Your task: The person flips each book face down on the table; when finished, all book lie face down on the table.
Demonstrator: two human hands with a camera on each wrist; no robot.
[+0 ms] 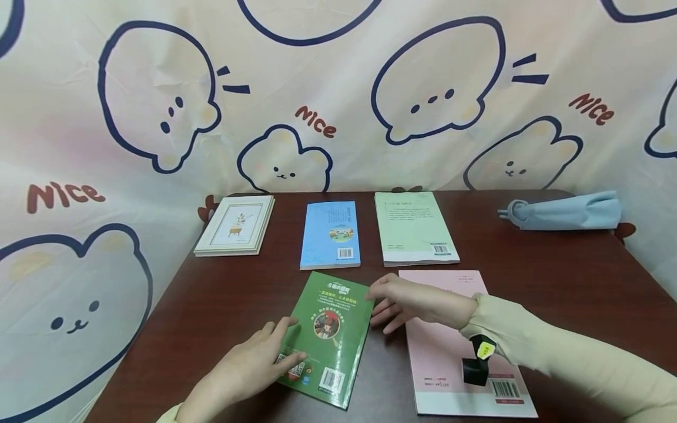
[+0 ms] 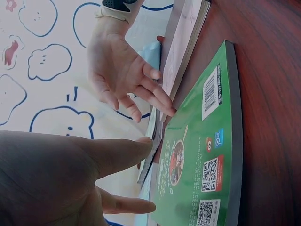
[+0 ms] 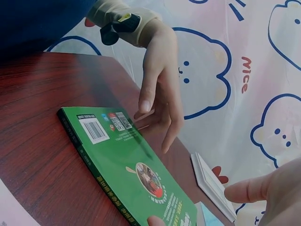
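A green book point(image 1: 351, 335) lies tilted on the dark wooden table, its back cover with barcode and round picture facing up. My left hand point(image 1: 240, 367) is at its left edge, with thumb and index finger extended over the cover. At the book's upper right corner is my right hand point(image 1: 415, 299), fingers spread and loosely bent. In the left wrist view, the left fingers are straight beside the green book point(image 2: 188, 141); firm contact cannot be made out. The right wrist view shows the book's spine point(image 3: 94, 165) and the left hand point(image 3: 162, 80) with relaxed fingers.
A pink book point(image 1: 444, 358) lies under the right forearm. Behind are a blue book point(image 1: 322, 235), a light green book point(image 1: 412, 229) and a white picture frame point(image 1: 238, 226). A folded light blue umbrella point(image 1: 571, 212) lies at the back right. A patterned cloth point(image 1: 338, 88) hangs behind.
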